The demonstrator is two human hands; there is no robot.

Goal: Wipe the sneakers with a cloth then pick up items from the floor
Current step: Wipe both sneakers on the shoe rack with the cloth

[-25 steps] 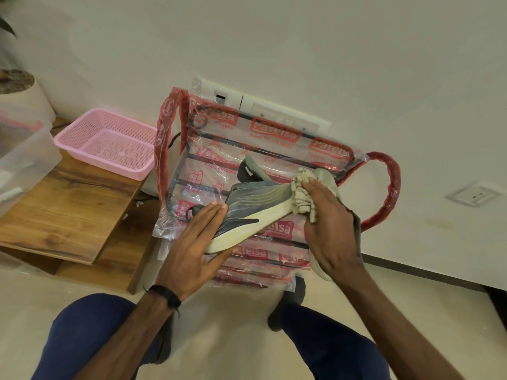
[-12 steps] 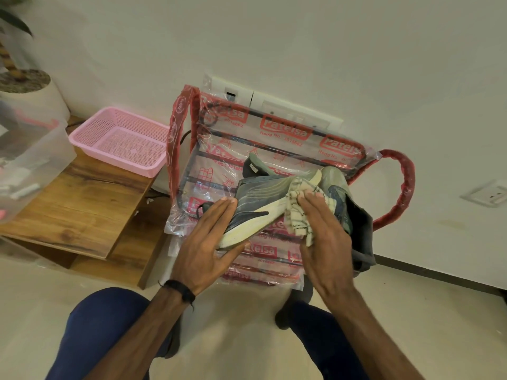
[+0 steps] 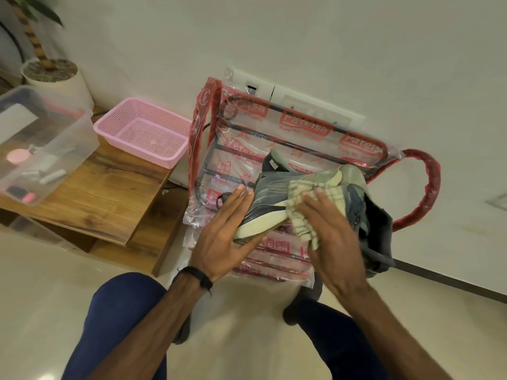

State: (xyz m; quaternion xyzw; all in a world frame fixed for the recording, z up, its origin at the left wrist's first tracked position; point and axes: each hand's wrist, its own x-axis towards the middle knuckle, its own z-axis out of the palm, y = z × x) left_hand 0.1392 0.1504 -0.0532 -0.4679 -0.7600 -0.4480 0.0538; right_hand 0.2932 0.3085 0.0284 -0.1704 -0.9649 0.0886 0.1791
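Note:
A grey sneaker (image 3: pixel 270 194) with a pale sole lies tilted on the plastic-wrapped shoe rack (image 3: pixel 301 127). My left hand (image 3: pixel 225 234) rests flat against its heel end, fingers straight, steadying it. My right hand (image 3: pixel 332 237) presses a striped cream cloth (image 3: pixel 303 212) onto the sneaker's side, fingers spread over the cloth. A second, darker blue sneaker (image 3: pixel 356 207) sits just right of the first, partly hidden by my right hand.
A pink mesh basket (image 3: pixel 142 133) and a clear plastic box (image 3: pixel 41 144) with small items stand on a low wooden table (image 3: pixel 104 196) to the left. A potted plant (image 3: pixel 52 75) is behind them. My knees are on the pale tiled floor (image 3: pixel 241 325).
My right hand has slid the cloth leftward along the sneaker, from its toe toward the middle. The camera has shifted right, and my left hand stays on the heel.

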